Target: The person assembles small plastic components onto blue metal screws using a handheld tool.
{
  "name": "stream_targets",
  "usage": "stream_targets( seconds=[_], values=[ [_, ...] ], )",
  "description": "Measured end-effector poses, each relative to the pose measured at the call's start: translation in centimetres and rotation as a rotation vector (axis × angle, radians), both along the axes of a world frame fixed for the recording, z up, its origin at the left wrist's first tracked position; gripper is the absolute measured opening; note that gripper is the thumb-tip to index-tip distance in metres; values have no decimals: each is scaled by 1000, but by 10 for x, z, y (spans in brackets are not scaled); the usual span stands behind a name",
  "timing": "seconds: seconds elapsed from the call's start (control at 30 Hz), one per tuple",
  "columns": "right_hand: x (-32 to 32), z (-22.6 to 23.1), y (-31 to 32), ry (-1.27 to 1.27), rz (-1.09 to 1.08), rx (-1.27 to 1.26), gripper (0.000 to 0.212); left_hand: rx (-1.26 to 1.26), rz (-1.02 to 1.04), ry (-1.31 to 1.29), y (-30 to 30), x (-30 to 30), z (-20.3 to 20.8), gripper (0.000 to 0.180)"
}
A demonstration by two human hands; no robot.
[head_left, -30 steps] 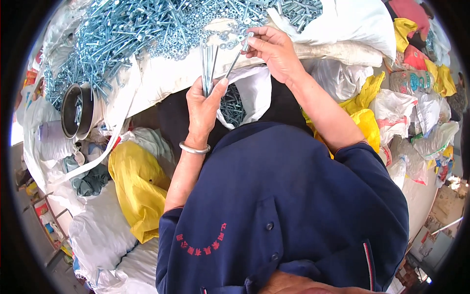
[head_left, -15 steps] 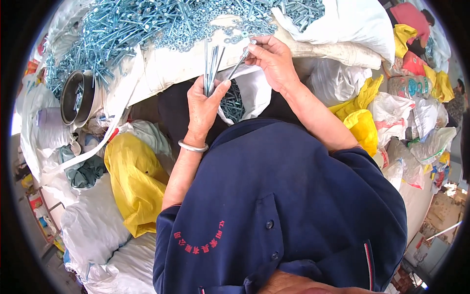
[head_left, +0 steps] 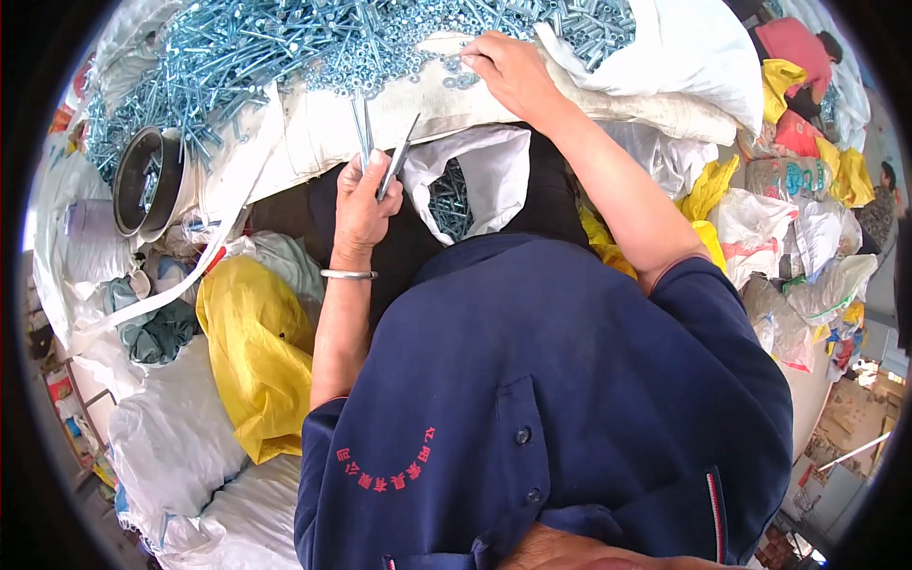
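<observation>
My left hand is closed around several long, thin metal bolts, which stick up past its fingers. One darker rod in the same grip leans to the right, apart from the others. Up at the table's near edge, my right hand has its thumb and fingertips pressed together beside loose nuts and washers. Whatever lies between those fingertips is too small to make out. Below the hands, a white sack gapes in my lap, with assembled bolts inside.
A large heap of bolts covers the table, with nuts along its front. A dark round pan tilts at the left. White sacks and yellow sacks crowd both sides. Another person sits at the far right.
My right hand has left the bolt it was fingering and moved up to the loose nuts. My left hand, still gripping the bolts, has shifted left and slightly down.
</observation>
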State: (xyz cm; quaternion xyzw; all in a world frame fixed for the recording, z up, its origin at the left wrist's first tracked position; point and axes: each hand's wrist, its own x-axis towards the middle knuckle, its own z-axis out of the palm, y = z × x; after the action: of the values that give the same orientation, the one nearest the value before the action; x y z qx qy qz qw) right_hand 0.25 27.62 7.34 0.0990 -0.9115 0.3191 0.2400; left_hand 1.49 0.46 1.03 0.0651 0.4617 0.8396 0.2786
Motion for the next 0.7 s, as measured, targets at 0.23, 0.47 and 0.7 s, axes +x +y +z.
stream_targets(
  seconds=[0.23, 0.47, 0.7],
  values=[
    [-44, -38, 1, -174, -99, 229, 16, 326, -245, -85, -12, -20, -18, 31],
    [-56, -32, 3, -228, -39, 25, 13, 346, -245, -130, -8, -25, -19, 26],
    [-66, -32, -32, -340, 149, -174, 14, 375, -290, -82, -5, -27, -23, 22]
  ],
)
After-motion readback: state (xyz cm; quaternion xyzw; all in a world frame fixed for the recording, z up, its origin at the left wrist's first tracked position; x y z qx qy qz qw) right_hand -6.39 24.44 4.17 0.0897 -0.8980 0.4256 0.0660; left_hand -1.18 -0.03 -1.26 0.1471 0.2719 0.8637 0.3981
